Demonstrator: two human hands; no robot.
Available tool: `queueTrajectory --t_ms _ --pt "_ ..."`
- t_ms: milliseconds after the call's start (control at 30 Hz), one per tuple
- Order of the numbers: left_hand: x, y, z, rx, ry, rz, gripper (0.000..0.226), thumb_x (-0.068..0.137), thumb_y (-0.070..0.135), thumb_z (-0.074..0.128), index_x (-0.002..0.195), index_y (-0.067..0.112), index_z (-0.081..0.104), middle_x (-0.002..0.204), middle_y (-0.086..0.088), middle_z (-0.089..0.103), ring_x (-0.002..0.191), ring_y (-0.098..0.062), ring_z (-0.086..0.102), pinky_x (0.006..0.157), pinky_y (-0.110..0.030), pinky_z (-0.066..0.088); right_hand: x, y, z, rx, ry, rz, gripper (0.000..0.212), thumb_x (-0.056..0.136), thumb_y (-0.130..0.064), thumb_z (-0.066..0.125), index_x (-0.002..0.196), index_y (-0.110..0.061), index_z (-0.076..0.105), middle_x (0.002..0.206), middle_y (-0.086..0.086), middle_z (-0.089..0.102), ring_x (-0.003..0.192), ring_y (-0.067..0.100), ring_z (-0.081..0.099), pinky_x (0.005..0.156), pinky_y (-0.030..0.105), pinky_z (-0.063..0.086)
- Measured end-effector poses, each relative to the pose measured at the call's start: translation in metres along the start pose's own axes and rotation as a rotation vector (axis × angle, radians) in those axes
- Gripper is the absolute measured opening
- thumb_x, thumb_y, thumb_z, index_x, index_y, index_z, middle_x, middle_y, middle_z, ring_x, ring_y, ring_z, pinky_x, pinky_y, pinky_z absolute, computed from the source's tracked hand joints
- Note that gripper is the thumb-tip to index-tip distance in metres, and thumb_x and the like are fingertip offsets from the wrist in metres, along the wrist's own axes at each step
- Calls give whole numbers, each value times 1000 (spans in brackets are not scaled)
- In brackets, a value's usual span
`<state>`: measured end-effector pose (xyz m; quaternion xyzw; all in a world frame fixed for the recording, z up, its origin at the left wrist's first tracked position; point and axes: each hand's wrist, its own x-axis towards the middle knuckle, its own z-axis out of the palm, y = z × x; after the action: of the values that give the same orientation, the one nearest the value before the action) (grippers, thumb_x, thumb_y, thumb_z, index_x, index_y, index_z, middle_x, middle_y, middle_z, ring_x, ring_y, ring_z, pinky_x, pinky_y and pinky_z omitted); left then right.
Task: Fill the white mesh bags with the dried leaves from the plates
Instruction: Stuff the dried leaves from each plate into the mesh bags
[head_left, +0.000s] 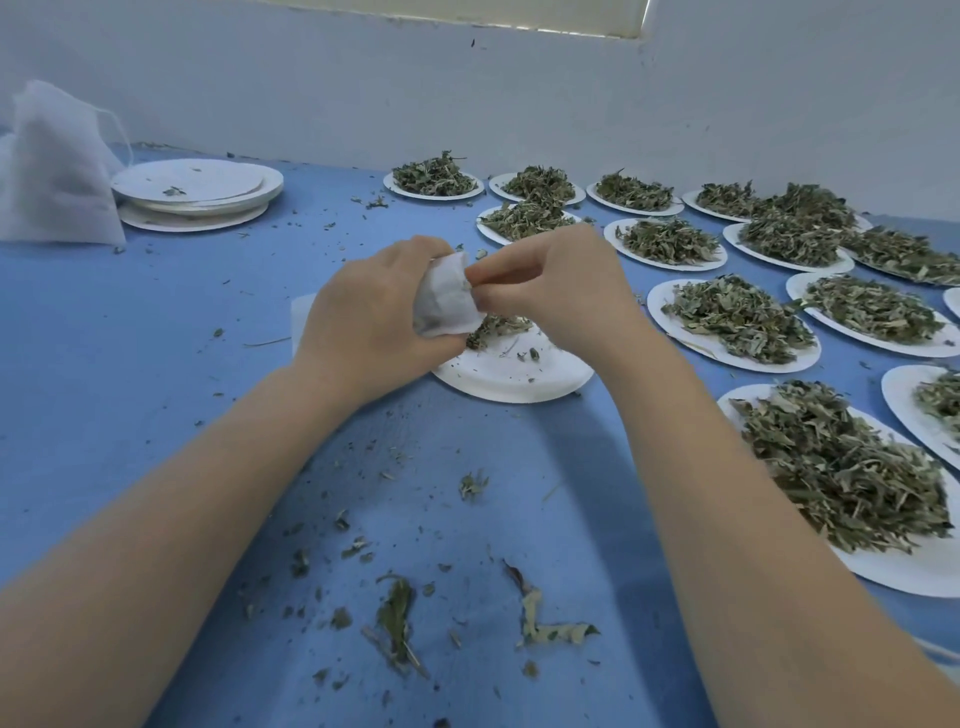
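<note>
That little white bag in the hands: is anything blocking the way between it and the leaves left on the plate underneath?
Nothing visible does. The left hand grips the white mesh bag just above the plate, the right hand pinches its mouth, and the remaining leaves lie right beside it.

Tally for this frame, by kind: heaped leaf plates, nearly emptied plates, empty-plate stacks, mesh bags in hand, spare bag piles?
Plates heaped with dried leaves: 13 (a further plate sliver at the right edge, contents unclear, not counted)
Nearly emptied plate: 1
Stack of empty plates: 1
Small mesh bag, held by left hand and right hand: 1
Pile of spare mesh bags: 1
Total: 17
</note>
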<state>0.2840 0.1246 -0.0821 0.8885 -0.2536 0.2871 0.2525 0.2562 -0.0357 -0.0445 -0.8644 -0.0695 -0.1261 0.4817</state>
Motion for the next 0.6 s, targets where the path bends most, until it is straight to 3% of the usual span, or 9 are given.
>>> queueTrajectory --t_ms 100,200,267,333,400,467,533,600 --pt "-1 7 0 10 8 54 53 65 24 78 111 7 59 96 -9 65 78 -33 58 67 -26 32 2 -8 12 -232 -50 -100 17 74 -2 63 81 -10 76 67 6 67 55 10 50 49 18 41" --pt "0 8 -1 -7 15 39 53 63 21 80 109 5 60 94 -10 66 77 -32 59 67 -28 34 3 -11 16 -236 -105 -110 19 75 3 54 81 -1 71 56 3 52 40 4 37 36 11 27" --pt "0 7 -1 -9 12 1 54 63 26 78 111 9 58 98 -7 65 82 -31 58 68 -27 34 2 -10 13 -177 -213 -98 24 80 4 47 89 1 68 57 1 45 38 2 35 37 10 25" --pt "0 6 -1 -10 1 -12 54 65 31 74 113 12 56 102 -5 64 85 -30 58 68 -27 35 1 -8 6 -99 -296 -80 27 85 5 43 98 0 66 66 16 53 49 2 38 45 15 32" --pt "1 4 -1 -7 -6 -31 55 67 34 70 116 13 54 105 -4 62 87 -29 56 68 -27 35 2 -4 -1 34 -244 -51 28 90 3 45 100 -9 68 86 19 66 66 17 52 55 23 46" --pt "1 -1 -2 6 -7 -57 57 69 36 68 119 15 52 109 -4 61 90 -30 56 69 -27 34 5 6 -6 112 -96 8 36 91 5 42 103 -18 68 94 4 70 85 18 63 78 30 55" --pt "1 -6 -3 24 -13 -67 58 69 35 68 120 15 50 112 -5 60 92 -31 55 69 -28 34 7 17 -8 -31 16 57 50 89 8 34 108 -24 66 106 -4 65 85 12 62 75 18 53" --pt "1 -9 -4 37 -13 -69 58 69 37 66 121 15 50 112 -6 60 92 -31 55 69 -28 33 6 25 -3 -298 -27 79 56 89 6 31 118 -30 62 125 -7 56 93 10 60 65 8 44"
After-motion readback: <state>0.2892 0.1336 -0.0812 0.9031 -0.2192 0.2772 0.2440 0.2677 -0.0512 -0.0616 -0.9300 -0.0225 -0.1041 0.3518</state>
